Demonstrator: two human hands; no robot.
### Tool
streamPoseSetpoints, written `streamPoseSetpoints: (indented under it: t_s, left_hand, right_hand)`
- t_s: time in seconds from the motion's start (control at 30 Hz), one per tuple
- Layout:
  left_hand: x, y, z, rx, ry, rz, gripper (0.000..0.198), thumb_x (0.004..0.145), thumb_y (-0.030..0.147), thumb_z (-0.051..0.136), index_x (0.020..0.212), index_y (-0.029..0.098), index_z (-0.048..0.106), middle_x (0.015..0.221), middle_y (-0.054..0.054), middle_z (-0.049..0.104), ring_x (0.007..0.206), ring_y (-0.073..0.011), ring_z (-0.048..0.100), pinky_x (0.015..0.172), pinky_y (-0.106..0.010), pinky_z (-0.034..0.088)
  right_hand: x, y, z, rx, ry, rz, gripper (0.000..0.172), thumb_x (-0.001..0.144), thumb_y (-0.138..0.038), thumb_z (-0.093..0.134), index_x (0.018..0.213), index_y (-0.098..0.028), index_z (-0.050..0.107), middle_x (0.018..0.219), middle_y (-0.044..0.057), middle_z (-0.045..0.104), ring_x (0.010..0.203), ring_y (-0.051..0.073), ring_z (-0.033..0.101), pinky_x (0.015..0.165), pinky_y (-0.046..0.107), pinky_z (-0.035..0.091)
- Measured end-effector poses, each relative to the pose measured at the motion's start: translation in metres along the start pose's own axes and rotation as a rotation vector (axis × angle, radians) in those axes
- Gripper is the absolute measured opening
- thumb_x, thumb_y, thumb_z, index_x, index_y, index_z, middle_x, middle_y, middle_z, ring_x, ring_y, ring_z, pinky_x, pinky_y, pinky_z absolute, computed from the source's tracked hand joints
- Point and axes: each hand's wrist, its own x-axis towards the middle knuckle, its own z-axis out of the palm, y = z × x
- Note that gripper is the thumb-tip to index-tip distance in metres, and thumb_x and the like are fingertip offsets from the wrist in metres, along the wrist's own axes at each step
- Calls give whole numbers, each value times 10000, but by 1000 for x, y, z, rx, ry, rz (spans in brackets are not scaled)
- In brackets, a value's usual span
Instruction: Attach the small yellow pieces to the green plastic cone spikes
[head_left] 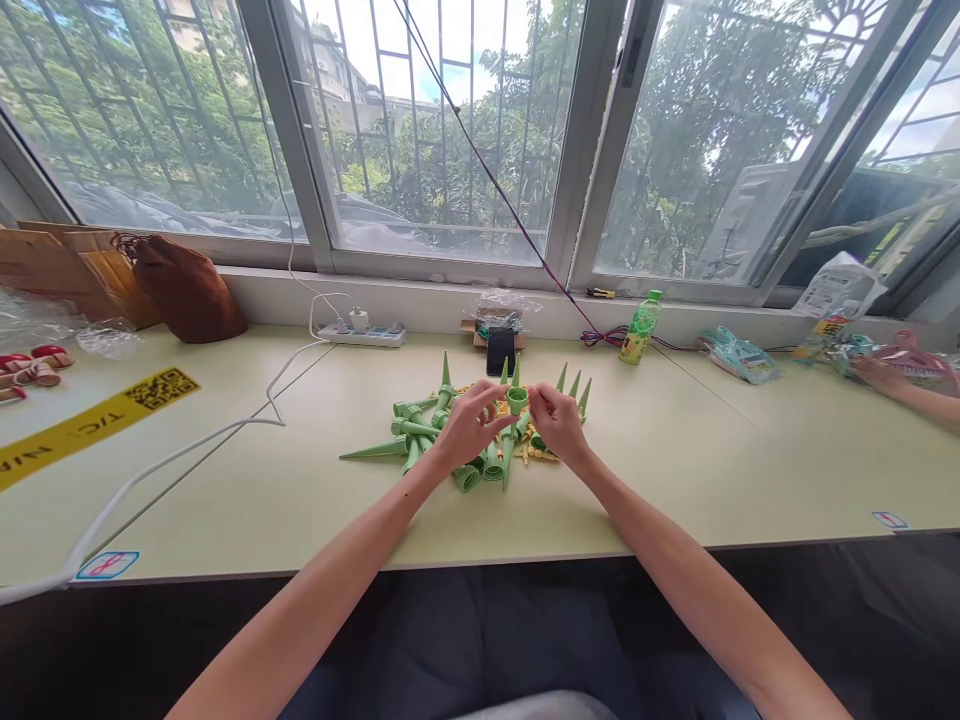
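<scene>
A green cone-shaped piece [517,400] with a round open top stands upright between my hands, its tip pointing down. My left hand [472,425] grips it from the left, thumb and fingers curved around its sides. Just right of its rim, my right hand [556,418] is closed in a pinch; whatever its fingertips hold is too small to make out. Around and under both hands lies a pile of green spikes and caps [412,425]. Small yellow pieces [536,452] lie among them, partly hidden by my right hand.
Behind the pile sits a black phone [501,352]. A power strip [365,335] with a white cable is at the back left, a green bottle [640,330] at the back right. Another person's hand [879,375] rests by bagged items at the far right.
</scene>
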Motion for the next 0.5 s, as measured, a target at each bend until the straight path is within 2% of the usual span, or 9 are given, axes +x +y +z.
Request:
streamPoseSetpoints:
  t_s: [0.5]
  left_hand:
    - [-1,-4,1,38,1,47,312,913,394,580,1171,221,612,939,-41,554,616,-67,529,501,-171,475]
  right_hand:
    - [0,-1,0,-65,-17,-8,403,951,-481,415,664,-201,453,532,-41,374,505,108,334,496,249,269]
